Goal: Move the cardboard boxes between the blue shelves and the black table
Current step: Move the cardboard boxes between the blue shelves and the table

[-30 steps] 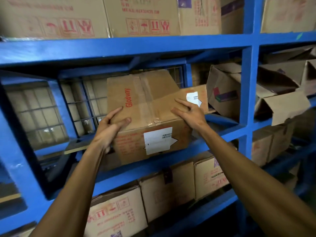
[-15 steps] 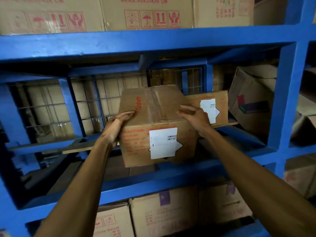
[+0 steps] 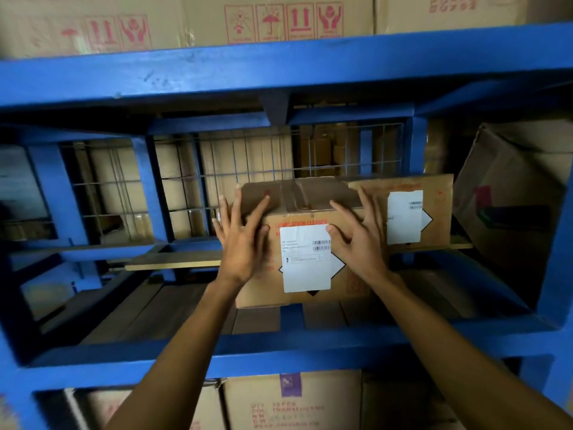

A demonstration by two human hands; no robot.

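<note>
the cardboard box (image 3: 310, 262) sits deep on the middle level of the blue shelves (image 3: 279, 72), just beside a second labelled box (image 3: 412, 209) on its right; risk here is a skewed shove, uneven pressure could twist it into that neighbour or tip it off the thin board (image 3: 173, 262) beneath; left hand (image 3: 245, 240) flat on the front left corner, fingers spread and straight; right hand (image 3: 359, 237) likewise splayed on the front, gripping nothing; both arms reach forward
</note>
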